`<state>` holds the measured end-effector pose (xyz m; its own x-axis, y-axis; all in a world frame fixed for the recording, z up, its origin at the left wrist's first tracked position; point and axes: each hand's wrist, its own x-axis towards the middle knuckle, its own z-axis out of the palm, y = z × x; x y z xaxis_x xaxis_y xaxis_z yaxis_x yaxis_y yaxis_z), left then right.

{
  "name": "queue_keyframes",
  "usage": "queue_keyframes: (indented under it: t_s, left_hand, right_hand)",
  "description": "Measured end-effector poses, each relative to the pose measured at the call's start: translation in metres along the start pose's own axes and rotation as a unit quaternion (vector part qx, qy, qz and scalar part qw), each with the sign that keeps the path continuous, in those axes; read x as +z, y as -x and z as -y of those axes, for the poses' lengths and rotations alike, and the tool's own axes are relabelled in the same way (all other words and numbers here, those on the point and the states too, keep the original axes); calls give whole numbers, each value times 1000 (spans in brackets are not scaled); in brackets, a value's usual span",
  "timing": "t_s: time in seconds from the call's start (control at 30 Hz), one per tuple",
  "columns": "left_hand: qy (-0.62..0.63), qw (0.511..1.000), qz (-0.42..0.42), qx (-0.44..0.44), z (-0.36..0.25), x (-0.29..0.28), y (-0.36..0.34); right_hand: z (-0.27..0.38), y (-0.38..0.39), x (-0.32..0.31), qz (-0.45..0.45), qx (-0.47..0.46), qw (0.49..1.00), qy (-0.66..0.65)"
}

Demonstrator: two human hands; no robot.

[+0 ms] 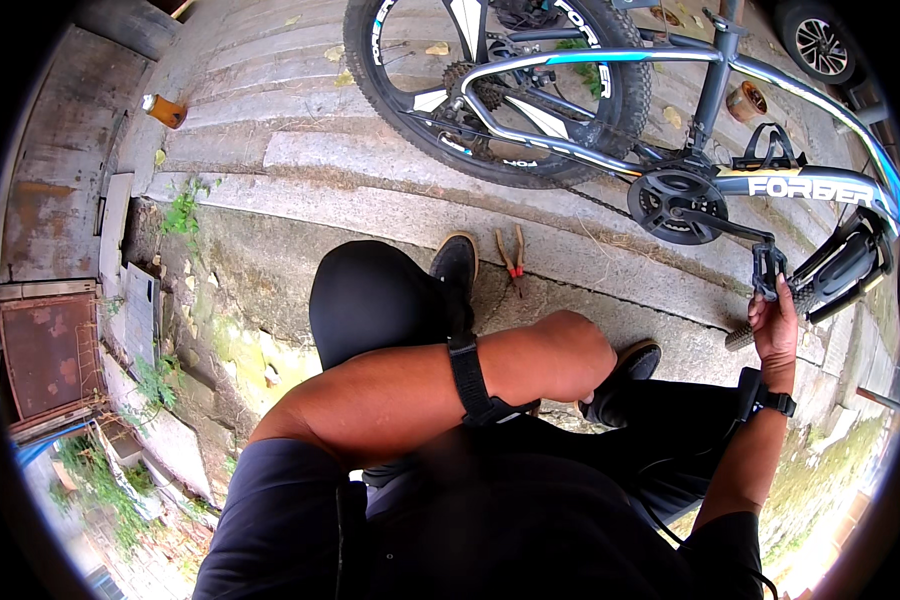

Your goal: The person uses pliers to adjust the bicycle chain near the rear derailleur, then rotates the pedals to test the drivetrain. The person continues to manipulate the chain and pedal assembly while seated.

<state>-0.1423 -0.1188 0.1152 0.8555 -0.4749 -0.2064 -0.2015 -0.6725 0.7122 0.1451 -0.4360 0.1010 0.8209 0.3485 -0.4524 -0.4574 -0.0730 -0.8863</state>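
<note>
My right hand (773, 328) is closed around the lower end of a black bicycle pedal (767, 268), with fingers and thumb on its edge. The pedal joins a dark crank arm (722, 222) on the chainring (676, 206). My left forearm crosses in front of my body, and my left hand (570, 355) is bent downward over my dark trousers. Its fingers are mostly hidden, so its grip does not show. A pair of pliers (511, 256) with worn orange-red handles lies on the concrete beyond my left hand. The grey-and-blue bicycle frame (712, 98) spans the upper right.
A knobby bicycle wheel (372, 80) is at the top. A brown jar (164, 110) lies at the upper left, and a round container (747, 101) sits behind the frame. My shoes (457, 268) rest on the concrete step. A rusty metal panel (50, 345) is at the left.
</note>
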Motion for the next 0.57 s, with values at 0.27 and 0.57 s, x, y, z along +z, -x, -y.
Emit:
queue_keyframes:
  t_s: [0.27, 0.57]
  left_hand:
    - [7, 1000, 0, -4, -2, -3, 1]
    - [-1, 1000, -1, -10, -2, 1, -1]
  right_hand:
    - [0, 0, 1, -9, -5, 1000, 7]
    - [2, 2, 3, -17, -4, 1000, 18]
